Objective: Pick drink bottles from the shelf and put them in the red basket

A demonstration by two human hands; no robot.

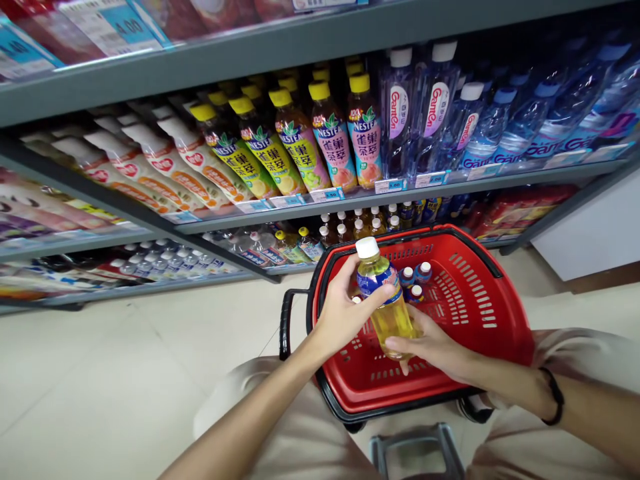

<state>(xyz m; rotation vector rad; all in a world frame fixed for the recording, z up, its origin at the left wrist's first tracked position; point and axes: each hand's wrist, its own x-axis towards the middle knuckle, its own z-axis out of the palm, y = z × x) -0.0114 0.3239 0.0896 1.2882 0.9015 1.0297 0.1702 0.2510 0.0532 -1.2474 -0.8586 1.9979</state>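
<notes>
Both my hands hold one drink bottle (393, 319) with a white cap, a blue label and yellow liquid, tilted above the basket. My left hand (343, 300) wraps its upper part, thumb across the label. Around the lower part closes my right hand (433, 343); a dark band circles that wrist. Beneath them stands a red shopping basket (493, 357) with a black rim. Inside it lie several small bottles (415, 292) with white caps, partly hidden by the held bottle and my hands.
Ahead, a grey shelf (300, 213) carries several yellow-capped tea bottles (293, 143), white-capped milk drinks (165, 160) and water bottles (505, 130). Smaller bottles (360, 227) fill the lowest shelf behind the basket. A grey stool-like frame (417, 440) is between my legs. Pale tiled floor (125, 373) spreads left.
</notes>
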